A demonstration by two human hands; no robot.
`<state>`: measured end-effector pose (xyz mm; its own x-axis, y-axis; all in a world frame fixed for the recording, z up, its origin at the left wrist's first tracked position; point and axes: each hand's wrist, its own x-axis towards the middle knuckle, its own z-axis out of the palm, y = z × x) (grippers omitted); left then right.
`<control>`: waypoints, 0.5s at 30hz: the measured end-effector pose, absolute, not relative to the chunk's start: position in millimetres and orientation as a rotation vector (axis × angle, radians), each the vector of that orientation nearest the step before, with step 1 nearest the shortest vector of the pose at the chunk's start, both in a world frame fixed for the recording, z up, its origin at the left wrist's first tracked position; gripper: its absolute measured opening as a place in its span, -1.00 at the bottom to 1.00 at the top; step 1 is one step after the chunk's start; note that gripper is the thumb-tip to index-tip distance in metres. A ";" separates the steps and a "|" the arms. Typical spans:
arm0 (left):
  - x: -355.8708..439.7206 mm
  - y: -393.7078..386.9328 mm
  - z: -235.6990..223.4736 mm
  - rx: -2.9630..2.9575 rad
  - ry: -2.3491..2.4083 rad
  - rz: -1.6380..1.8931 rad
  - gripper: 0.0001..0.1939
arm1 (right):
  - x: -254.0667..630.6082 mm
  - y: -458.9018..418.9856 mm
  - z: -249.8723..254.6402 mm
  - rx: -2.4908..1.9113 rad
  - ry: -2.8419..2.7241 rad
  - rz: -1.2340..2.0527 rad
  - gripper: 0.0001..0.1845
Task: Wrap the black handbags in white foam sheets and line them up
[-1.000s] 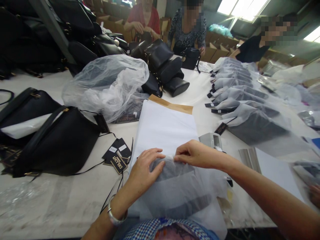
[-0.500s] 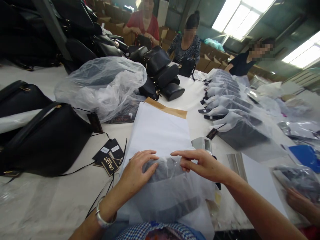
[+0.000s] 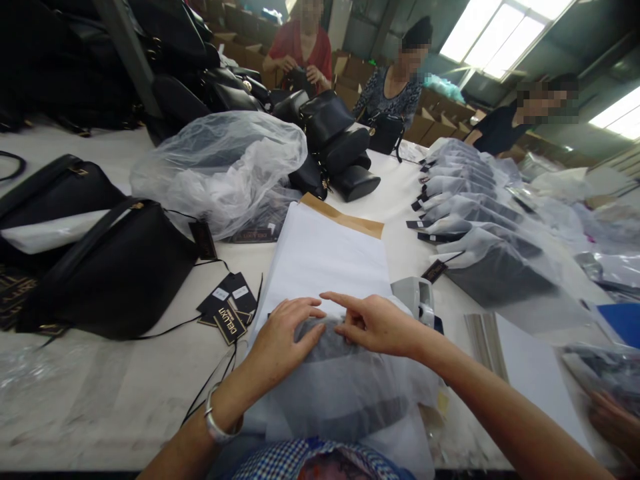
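Note:
Close in front of me lies a dark bag in a translucent white wrapper [image 3: 345, 393], with the wrapper gathered at its far edge. My left hand [image 3: 285, 337] rests on the left of that edge, open, thumb apart from the fingers. On the other side is my right hand [image 3: 383, 323], its index finger stretched out towards my left fingertips and the other fingers loosely bent over the wrapper. I see nothing clearly held in either hand. Just beyond the hands is a stack of white paper [image 3: 333, 257]. A grey tape dispenser-like device [image 3: 415, 293] stands beside my right wrist.
Black handbags [image 3: 115, 273] with hang tags [image 3: 230, 310] lie to the left, near a heap of clear plastic [image 3: 225, 173]. Wrapped bags [image 3: 495, 260] stand in a row at right, by grey boards [image 3: 485, 343]. Several people work around the table; a person's hand [image 3: 615, 413] is at far right.
My right hand has moved left, bringing its index fingertip close to my left fingers. My left hand stays on the wrapper. The whole view has shifted slightly.

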<state>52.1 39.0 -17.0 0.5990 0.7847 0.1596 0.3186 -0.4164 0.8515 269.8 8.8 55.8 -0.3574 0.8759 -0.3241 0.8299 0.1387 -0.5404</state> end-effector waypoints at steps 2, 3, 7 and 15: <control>52.0 39.7 -16.6 1.993 0.872 0.708 -0.82 | 266.0 10.3 59.2 -1.822 -2.405 0.912 -0.27; 51.9 40.1 -16.3 1.995 0.874 0.703 -0.82 | 264.5 11.0 60.9 -1.865 -2.454 0.841 -0.25; 51.1 41.0 -15.6 2.015 0.888 0.672 -0.82 | 267.1 14.9 61.4 -2.081 -2.576 0.486 -0.16; 50.6 39.7 -15.3 2.006 0.900 0.646 -0.79 | 302.6 3.8 41.2 -2.253 -2.145 0.427 -0.36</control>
